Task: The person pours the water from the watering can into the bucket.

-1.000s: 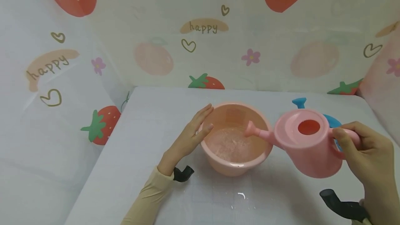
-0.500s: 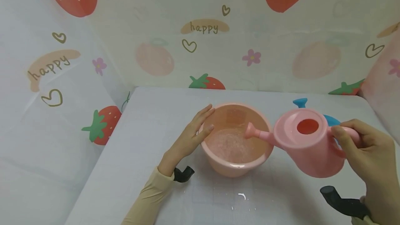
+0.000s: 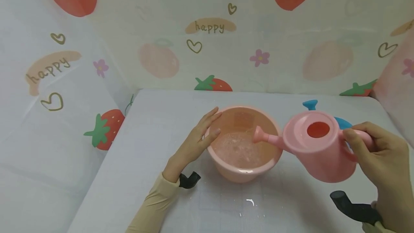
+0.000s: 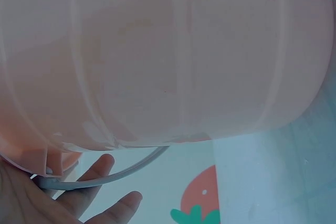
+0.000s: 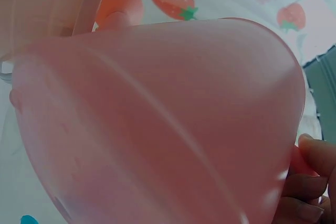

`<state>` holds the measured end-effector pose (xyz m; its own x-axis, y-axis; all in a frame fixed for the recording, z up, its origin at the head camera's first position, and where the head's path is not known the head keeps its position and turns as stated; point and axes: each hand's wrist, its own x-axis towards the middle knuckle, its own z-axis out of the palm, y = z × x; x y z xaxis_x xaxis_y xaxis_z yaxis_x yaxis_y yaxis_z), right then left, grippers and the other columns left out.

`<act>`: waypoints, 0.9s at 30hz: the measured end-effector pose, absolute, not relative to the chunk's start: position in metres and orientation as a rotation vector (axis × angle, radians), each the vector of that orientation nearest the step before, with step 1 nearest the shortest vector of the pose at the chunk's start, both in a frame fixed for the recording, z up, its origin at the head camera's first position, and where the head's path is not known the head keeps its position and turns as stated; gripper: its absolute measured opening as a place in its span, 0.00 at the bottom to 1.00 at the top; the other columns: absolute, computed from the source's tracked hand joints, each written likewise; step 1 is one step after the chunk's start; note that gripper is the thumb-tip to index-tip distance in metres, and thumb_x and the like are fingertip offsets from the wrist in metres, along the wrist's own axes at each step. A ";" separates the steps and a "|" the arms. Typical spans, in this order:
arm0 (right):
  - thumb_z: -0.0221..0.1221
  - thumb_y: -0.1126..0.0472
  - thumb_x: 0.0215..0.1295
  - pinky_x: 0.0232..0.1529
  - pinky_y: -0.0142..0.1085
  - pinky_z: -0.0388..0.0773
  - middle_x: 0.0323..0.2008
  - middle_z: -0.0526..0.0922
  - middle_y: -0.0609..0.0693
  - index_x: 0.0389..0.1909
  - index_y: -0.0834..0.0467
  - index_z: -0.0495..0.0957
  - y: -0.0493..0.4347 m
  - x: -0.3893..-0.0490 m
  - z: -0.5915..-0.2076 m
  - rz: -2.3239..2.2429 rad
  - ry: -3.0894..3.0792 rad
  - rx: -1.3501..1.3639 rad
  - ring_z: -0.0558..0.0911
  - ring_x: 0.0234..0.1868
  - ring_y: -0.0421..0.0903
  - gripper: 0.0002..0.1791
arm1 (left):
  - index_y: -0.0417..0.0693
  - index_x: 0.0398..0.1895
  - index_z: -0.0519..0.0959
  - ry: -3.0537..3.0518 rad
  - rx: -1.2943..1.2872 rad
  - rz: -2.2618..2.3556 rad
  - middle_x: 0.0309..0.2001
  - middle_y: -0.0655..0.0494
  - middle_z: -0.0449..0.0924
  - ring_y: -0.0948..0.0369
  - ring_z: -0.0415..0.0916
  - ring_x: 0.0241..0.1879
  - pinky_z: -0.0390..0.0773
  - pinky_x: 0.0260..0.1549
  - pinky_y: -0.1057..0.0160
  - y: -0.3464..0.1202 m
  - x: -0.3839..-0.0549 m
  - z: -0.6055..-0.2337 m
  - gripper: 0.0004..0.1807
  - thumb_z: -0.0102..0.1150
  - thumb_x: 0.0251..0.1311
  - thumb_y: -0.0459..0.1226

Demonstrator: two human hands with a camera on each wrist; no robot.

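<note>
A pink watering can is held tilted in my right hand, whose fingers curl round its handle. Its sprinkler head is over the pink basin, where rippling water covers the bottom. My left hand rests along the basin's left rim with fingers extended. From the left wrist, the basin's outer wall fills most of the view, and relaxed fingers show beside a thin grey bail handle. In the right wrist view the can's body hides much of the basin.
Behind the pink can stands a blue item with a flared spout, mostly hidden. Water drops lie on the white table in front of the basin. A strawberry-print sheet hangs at the back and left.
Water in the basin keeps rippling under the sprinkler head. Both hands, the can and the basin stay almost in place.
</note>
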<state>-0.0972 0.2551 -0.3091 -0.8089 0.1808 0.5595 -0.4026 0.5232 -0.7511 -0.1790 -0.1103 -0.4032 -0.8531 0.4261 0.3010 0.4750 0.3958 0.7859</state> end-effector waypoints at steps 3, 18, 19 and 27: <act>0.59 0.76 0.54 0.17 0.21 0.65 0.18 0.74 0.38 0.24 0.61 0.80 0.256 -0.099 -0.310 1.300 -2.132 0.232 0.66 0.19 0.35 0.08 | 0.59 0.70 0.58 -2.580 -0.833 -1.467 0.72 0.69 0.46 0.65 0.45 0.71 0.56 0.64 0.46 -0.110 -0.179 -0.403 0.32 0.39 0.65 0.59; 0.60 0.75 0.54 0.18 0.19 0.66 0.18 0.74 0.39 0.23 0.75 0.76 0.250 -0.098 -0.308 1.277 -2.061 0.302 0.67 0.18 0.34 0.05 | 0.61 0.69 0.58 -2.578 -0.837 -1.452 0.72 0.71 0.45 0.66 0.44 0.71 0.56 0.64 0.46 -0.110 -0.180 -0.403 0.31 0.39 0.66 0.58; 0.60 0.75 0.54 0.18 0.19 0.66 0.18 0.74 0.39 0.24 0.75 0.76 0.250 -0.098 -0.308 1.277 -2.061 0.300 0.67 0.18 0.34 0.05 | 0.61 0.69 0.58 -2.577 -0.837 -1.453 0.72 0.71 0.45 0.66 0.44 0.71 0.56 0.64 0.46 -0.110 -0.180 -0.403 0.31 0.39 0.66 0.58; 0.60 0.75 0.54 0.21 0.18 0.68 0.20 0.76 0.38 0.25 0.70 0.78 0.254 -0.099 -0.311 1.294 -2.085 0.259 0.69 0.20 0.34 0.02 | 0.60 0.69 0.58 -2.576 -0.828 -1.471 0.71 0.72 0.45 0.66 0.45 0.70 0.55 0.64 0.47 -0.110 -0.180 -0.404 0.31 0.40 0.65 0.58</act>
